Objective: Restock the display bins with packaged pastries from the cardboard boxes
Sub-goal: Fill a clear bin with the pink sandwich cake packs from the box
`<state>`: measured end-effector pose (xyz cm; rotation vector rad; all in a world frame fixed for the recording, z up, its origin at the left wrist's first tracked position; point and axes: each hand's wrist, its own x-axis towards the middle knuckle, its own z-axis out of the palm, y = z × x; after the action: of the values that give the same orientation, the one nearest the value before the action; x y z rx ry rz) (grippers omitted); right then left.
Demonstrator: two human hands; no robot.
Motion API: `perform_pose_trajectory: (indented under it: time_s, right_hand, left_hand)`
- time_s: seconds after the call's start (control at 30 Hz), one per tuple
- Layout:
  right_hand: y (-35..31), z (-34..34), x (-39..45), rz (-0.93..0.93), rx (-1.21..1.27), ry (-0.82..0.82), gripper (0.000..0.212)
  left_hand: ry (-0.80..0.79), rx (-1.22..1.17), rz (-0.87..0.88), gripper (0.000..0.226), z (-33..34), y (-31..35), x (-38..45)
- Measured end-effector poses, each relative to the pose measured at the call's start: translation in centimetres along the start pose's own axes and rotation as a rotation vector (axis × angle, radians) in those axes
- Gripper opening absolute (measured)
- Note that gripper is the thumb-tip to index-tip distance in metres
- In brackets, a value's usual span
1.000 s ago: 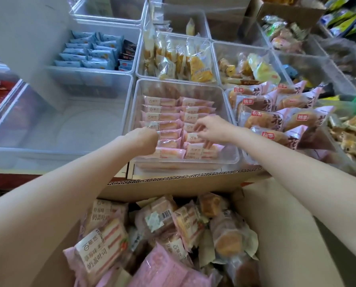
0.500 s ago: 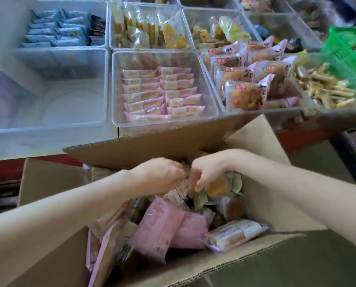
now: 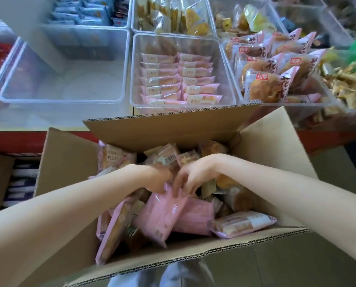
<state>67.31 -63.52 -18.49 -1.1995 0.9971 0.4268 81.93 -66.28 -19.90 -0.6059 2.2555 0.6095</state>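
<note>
Inside the box (image 3: 173, 129), both hands meet over the loose heap of packs. Right hand (image 3: 195, 175): fingers curled down, tips pinching the top edge of a pink pack (image 3: 162, 212), probably to lift it clear. Left hand (image 3: 160, 179): fingers buried among the wrappers, grip cannot be told. Pack hangs below and toward the viewer from the pinch. Target bin (image 3: 131, 69), half filled with neat rows, sits just beyond the box's far flap.

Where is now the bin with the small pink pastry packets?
Head view, upper centre: the bin of pink packets sits just behind the cardboard box, left of the bun bin.
</note>
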Motion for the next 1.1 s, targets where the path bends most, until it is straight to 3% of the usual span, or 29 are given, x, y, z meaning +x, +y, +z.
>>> perform_pose_trajectory:
  time_s: [0.13,0.2,0.27,0.4,0.47,0.53,0.63,0.73,0.87,1.0,1.1]
  right_hand:
    - [-2.8,-0.9,-1.5,-0.089,0.093,0.07,0.012]
    - [-4.7,-2.3,-3.9,-0.179,0.137,0.052,0.012]
    - [-6.2,-4.0,-7.5,-0.275,0.24,0.084,0.016]
    - [-8.1,-6.7,-15.0,-0.461,0.424,0.273,0.018]
    - [-8.5,-7.6,-17.8,-0.503,0.431,0.414,0.017]
    - [-8.6,-7.7,-19.4,-0.475,0.36,0.485,0.027]
    - [-8.1,-7.0,-19.5,-0.436,0.367,0.367,0.021]
    - [-7.8,-7.7,-18.6,-0.559,0.501,0.424,0.021]
    - [-7.2,-10.4,-18.0,-0.453,0.396,0.82,0.016]
    - [-6.4,-13.8,-16.9,-0.324,0.121,1.193,0.024]
    - [-6.0,-16.2,-15.3,-0.233,-0.142,1.369,0.017]
  left_hand:
    - [-0.099,-0.145,-0.01,0.035,-2.1,-0.6,-1.9]
    - [0.026,-0.272,0.018,0.03,-4.6,-0.9,-3.6]
    - [0.192,-0.457,0.057,0.01,-6.9,-1.2,-5.5]
    - [0.485,-0.952,0.272,0.026,-11.7,-1.1,-8.9]
    - [0.543,-1.009,0.358,0.019,-14.2,-0.9,-10.2]
    - [0.583,-1.155,0.46,0.038,-16.6,-1.2,-11.4]
    - [0.588,-1.381,0.635,0.015,-19.4,-1.3,-12.0]
    - [0.773,-1.381,0.473,0.033,-21.0,-1.3,-11.0]
    - [0.95,-1.359,0.181,0.043,-21.0,-3.4,-9.2]
    - [0.952,-1.091,-0.088,0.029,-19.7,-4.5,-7.1]
    - [0.804,-0.794,-0.206,0.033,-18.7,-5.2,-4.9]
